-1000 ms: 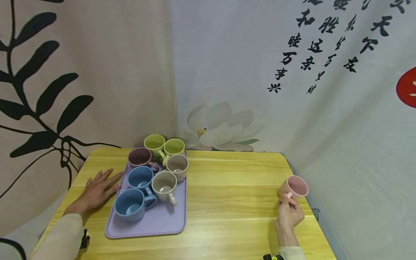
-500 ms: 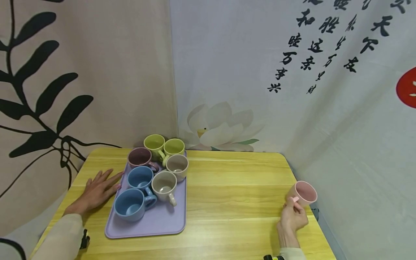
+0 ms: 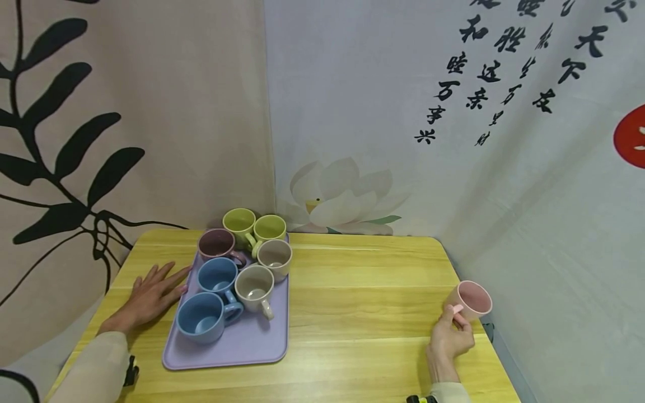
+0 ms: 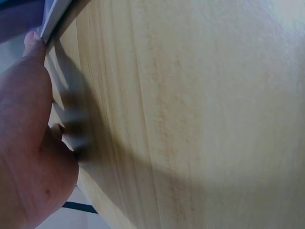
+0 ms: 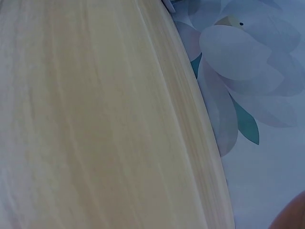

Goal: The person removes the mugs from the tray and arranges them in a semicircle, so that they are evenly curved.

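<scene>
At the right edge of the table, a pink mug (image 3: 471,302) stands with its handle toward the person. My right hand (image 3: 448,338) pinches that handle between thumb and fingers. On the left, a lilac tray (image 3: 227,358) carries blue mugs (image 3: 201,319), a purple mug (image 3: 216,244), beige mugs (image 3: 255,286) and green mugs (image 3: 239,221). My left hand (image 3: 151,296) lies spread on the table, its fingertips at the tray's left rim. In the left wrist view the thumb (image 4: 34,45) touches the tray's edge. The right wrist view catches only a sliver of skin.
The wooden table (image 3: 363,324) stretches between the tray and the pink mug. A printed curtain (image 3: 353,112) hangs along the table's back and right sides. The green mugs stand at the tray's back end, close to that curtain.
Over the first half second the pink mug and my right hand moved right and slightly nearer. Since then the mug has stayed put while the hand shifted slightly left. My left hand is still.
</scene>
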Demonstrator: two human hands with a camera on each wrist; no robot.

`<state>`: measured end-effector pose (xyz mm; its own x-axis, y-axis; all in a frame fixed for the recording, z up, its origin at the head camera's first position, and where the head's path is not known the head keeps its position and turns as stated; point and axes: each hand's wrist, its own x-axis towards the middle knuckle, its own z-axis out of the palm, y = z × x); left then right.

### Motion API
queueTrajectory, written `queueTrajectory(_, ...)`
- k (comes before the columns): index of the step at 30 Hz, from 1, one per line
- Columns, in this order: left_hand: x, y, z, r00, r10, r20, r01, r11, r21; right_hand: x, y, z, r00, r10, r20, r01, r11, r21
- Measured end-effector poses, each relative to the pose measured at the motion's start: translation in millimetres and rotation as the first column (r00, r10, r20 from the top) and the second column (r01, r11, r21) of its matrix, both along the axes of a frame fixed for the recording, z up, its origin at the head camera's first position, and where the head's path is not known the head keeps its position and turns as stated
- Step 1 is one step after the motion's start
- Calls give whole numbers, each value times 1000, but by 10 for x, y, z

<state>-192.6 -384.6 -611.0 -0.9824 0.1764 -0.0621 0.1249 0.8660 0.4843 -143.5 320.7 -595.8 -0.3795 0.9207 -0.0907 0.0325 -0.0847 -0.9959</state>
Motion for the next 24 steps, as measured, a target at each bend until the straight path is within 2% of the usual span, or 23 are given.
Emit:
queueTrajectory(9, -5, -2, -5, 1000, -3, 12, 2, 1000, 10, 28, -38, 22, 1000, 1, 24, -2, 1000, 20)
queueTrajectory(18, 2, -22, -24, 1000, 0, 10, 0, 1000, 13, 90, -67, 30, 996, 38, -77, -40, 999, -16)
queueTrajectory(24, -20, -27, -38, 1000, -1, 22, 0, 1000, 18, 121, -95, 104, 992, 73, -104, -69, 997, 36)
